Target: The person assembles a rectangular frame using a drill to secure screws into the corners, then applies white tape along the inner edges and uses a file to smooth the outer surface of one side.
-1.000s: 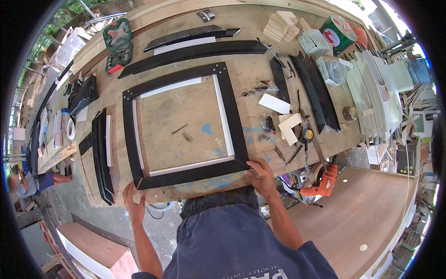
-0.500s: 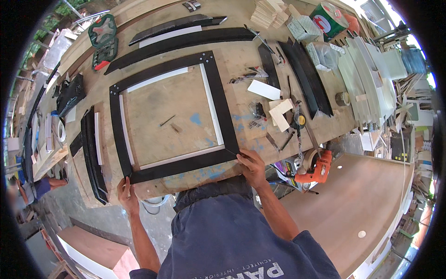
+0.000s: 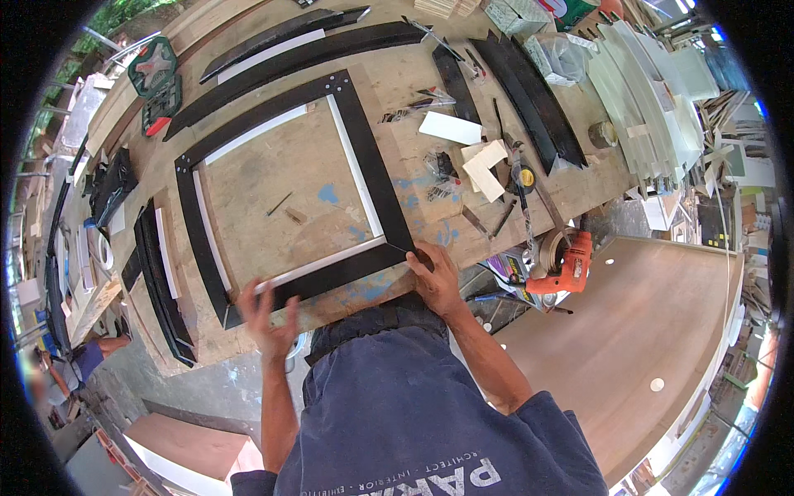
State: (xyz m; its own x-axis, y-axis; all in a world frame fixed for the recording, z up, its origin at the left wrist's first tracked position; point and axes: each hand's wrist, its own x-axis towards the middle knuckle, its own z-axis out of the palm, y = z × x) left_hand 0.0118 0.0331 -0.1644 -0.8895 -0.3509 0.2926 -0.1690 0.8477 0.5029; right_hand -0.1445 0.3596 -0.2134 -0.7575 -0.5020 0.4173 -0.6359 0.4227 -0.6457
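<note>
A square black frame (image 3: 364, 157) with a white inner lip lies flat on the wooden workbench (image 3: 413, 149). My left hand (image 3: 266, 310) rests on the near rail of the frame close to its near-left corner, fingers on the edge. My right hand (image 3: 434, 277) presses on the near-right corner of the frame. A thin pale strip (image 3: 322, 263) runs along the inner edge of the near rail between my two hands.
Loose black frame pieces (image 3: 161, 281) lie left of the frame and more (image 3: 529, 99) at the right. A tape measure (image 3: 525, 178), white offcuts (image 3: 451, 128), an orange power tool (image 3: 562, 264), a green case (image 3: 153, 70) and a brown board (image 3: 637, 347) surround it.
My left hand has moved right along the near rail, from the bench's front-left toward the frame's near side. The view has shifted closer; my right hand stays at the near-right corner.
</note>
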